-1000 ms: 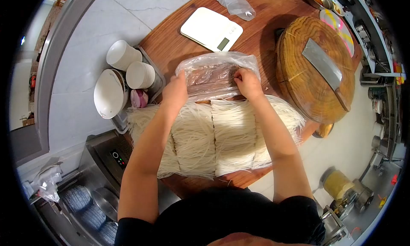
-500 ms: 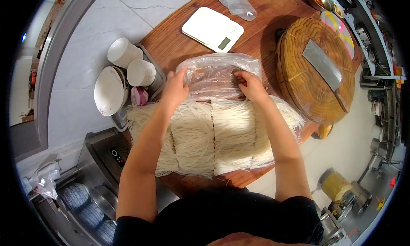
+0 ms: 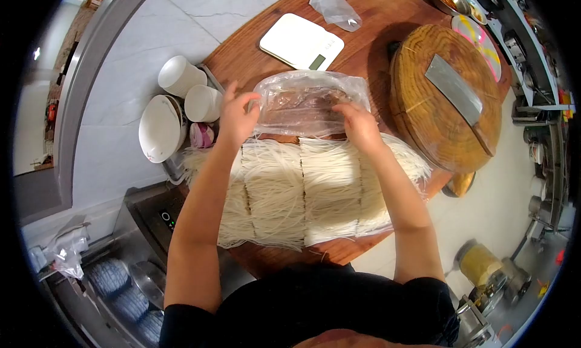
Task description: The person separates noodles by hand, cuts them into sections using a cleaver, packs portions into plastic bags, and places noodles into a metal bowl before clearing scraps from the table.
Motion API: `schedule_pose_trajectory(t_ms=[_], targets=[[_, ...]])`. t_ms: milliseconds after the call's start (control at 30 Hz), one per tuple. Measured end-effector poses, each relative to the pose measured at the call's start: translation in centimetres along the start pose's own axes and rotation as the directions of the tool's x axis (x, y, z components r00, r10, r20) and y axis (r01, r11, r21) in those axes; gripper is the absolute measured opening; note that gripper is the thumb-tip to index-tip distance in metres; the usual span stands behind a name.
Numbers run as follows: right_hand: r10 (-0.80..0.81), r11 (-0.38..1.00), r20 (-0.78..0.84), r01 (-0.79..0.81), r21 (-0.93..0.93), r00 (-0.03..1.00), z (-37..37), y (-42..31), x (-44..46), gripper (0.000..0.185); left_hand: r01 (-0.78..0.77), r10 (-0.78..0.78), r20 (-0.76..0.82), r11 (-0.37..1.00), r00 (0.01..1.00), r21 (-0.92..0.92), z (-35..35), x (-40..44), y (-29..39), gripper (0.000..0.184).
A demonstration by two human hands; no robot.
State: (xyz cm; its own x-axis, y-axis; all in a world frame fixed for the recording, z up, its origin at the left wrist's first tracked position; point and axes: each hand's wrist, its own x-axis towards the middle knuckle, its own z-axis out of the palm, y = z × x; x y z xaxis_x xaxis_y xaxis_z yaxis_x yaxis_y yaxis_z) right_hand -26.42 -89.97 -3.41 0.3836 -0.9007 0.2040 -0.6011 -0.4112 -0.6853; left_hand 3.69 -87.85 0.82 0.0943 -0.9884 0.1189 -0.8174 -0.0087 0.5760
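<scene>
A clear plastic bag [image 3: 302, 115] lies flattened on the wooden table, just beyond the rice noodles. At its left edge my left hand [image 3: 238, 119] is raised with the fingers apart, holding nothing. My right hand [image 3: 362, 127] is over the right part of the bag, its thumb and fingers pinched on the film. White rice noodles [image 3: 275, 191] lie in several side-by-side bundles beneath my forearms, on a plastic sheet.
Beyond the bag sits a white kitchen scale [image 3: 301, 41]. A cleaver [image 3: 454, 88] rests on a round chopping block [image 3: 417, 115] at the right. Stacked white cups [image 3: 203, 103], bowls [image 3: 160, 130] and a cut red onion [image 3: 201, 135] stand at the left. Another plastic bag [image 3: 336, 9] lies at the back.
My left hand has let go of the bag's left edge, moved slightly left and spread its fingers. The right hand has stayed at the bag.
</scene>
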Motion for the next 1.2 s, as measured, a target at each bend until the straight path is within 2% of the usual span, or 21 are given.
schedule_pose_trajectory(t_ms=[67,200,267,400,467,500,533,600,667,767,833,900,933,967,1000,1033,1100,1167,1200], targets=[[-0.079,0.996,-0.104,0.073,-0.054,0.991,-0.9,-1.4,0.1,0.031,-0.212,0.24,-0.163,0.962,0.957,0.174,-0.9,-0.4,1.7,0.026],[-0.13,0.989,-0.175,0.115,-0.096,0.976,-1.5,-3.4,0.4,0.03,-0.35,0.37,-0.038,0.903,0.928,0.248,-0.6,-2.1,3.7,0.03],[-0.122,0.991,-0.19,0.109,-0.079,0.974,-1.5,-4.7,-0.3,0.03,-0.342,0.351,-0.044,0.929,0.935,0.14,-0.3,-4.4,4.2,0.032],[-0.099,0.994,-0.169,0.104,0.021,0.981,-0.1,-6.9,-4.2,0.032,-0.211,0.211,-0.011,0.974,0.977,-0.083,-0.5,-12.0,3.4,0.037],[-0.035,0.99,-0.087,0.047,0.136,0.996,0.4,-9.2,-6.9,0.02,-0.153,0.155,0.029,0.986,0.988,-0.068,-1.7,-17.0,3.0,0.039],[-0.06,0.995,-0.112,0.068,0.069,0.992,1.2,-9.2,-8.8,0.017,-0.201,0.201,-0.006,0.978,0.98,-0.059,-1.8,-19.5,2.4,0.04],[-0.098,0.993,-0.038,0.1,0.062,0.995,0.9,-10.0,-10.1,0.015,-0.155,0.158,0.075,0.987,0.985,-0.05,-2.8,-22.0,2.6,0.04],[-0.099,0.992,0.022,0.096,0.079,0.995,1.4,-11.7,-12.8,0.015,-0.131,0.132,0.038,0.991,0.991,-0.024,-2.8,-27.2,1.5,0.044],[-0.132,0.988,0.085,0.124,0.092,0.988,2.1,-12.8,-15.3,0.015,-0.025,0.026,0.032,1.0,0.999,-0.018,-3.5,-31.3,1.1,0.045],[-0.226,0.954,0.149,0.188,0.232,0.963,3.6,-13.1,-17.9,0.019,0.117,-0.108,0.09,0.988,0.99,-0.105,-6.8,-35.4,2.8,0.047],[-0.337,0.933,0.241,0.289,0.213,0.91,3.9,-16.2,-18.1,0.015,0.117,-0.112,0.071,0.991,0.991,-0.065,-7.3,-37.9,2.1,0.038],[-0.368,0.93,0.316,0.346,0.127,0.874,3.1,-19.1,-18.9,0.017,0.145,-0.138,0.099,0.988,0.985,-0.062,-7.2,-40.6,1.0,0.034],[-0.374,0.925,0.332,0.376,0.06,0.866,2.6,-20.4,-18.9,0.02,0.071,-0.09,-0.143,0.989,0.986,-0.133,-7.3,-42.2,0.2,0.034],[-0.327,0.942,0.357,0.332,0.05,0.875,1.9,-22.0,-18.9,0.02,0.044,-0.083,-0.242,0.986,0.967,-0.162,-8.7,-43.4,-0.6,0.033],[-0.288,0.956,0.367,0.289,0.053,0.885,1.6,-22.2,-18.8,0.02,0.228,-0.256,-0.143,0.956,0.956,-0.185,-12.1,-43.4,0.6,0.035],[-0.258,0.963,0.378,0.268,0.027,0.889,1.1,-22.6,-19.6,0.02,0.352,-0.393,-0.158,0.906,0.906,-0.234,-13.9,-44.8,0.2,0.037],[-0.214,0.971,0.395,0.237,-0.01,0.893,0.6,-24.2,-20.0,0.02,0.37,-0.392,-0.385,0.919,0.835,-0.134,-14.8,-48.6,-3.6,0.038],[-0.148,0.967,0.431,0.222,-0.125,0.89,0.3,-24.1,-22.6,0.021,0.43,-0.48,-0.478,0.876,0.736,-0.217,-15.9,-51.8,-5.4,0.039],[-0.092,0.988,0.438,0.137,-0.073,0.894,0.7,-24.7,-24.4,0.021,0.434,-0.5,-0.484,0.865,0.718,-0.25,-16.2,-53.2,-6.0,0.039]])
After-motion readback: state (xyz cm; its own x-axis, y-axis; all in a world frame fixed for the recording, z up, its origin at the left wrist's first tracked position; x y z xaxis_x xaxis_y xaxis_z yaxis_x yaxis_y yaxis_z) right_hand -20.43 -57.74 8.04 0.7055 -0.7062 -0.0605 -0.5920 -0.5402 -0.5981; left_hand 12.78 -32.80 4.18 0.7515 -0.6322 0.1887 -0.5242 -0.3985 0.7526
